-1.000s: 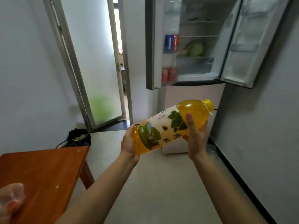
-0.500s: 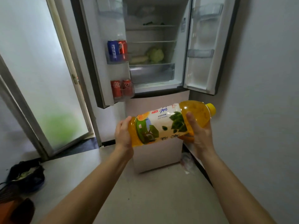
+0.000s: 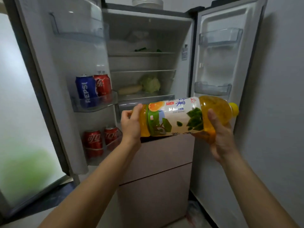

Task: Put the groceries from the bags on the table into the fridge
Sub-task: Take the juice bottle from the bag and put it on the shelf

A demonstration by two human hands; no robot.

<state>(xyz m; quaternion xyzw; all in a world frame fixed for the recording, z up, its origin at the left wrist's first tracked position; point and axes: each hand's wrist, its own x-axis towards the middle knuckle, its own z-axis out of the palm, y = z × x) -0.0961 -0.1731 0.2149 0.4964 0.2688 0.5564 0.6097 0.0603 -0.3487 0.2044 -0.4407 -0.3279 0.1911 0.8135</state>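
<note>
Both bare forearms reach forward and upward from the bottom of the view, angling slightly toward each other. The left hand sits at the base of the bottle, its back toward the camera, thumb lying up along the base's edge and fingers curled on the far side. The right hand cups the bottle from below near its shoulder, thumb stretched up over the front and fingers mostly hidden beneath. The right wrist is bent back.
</note>
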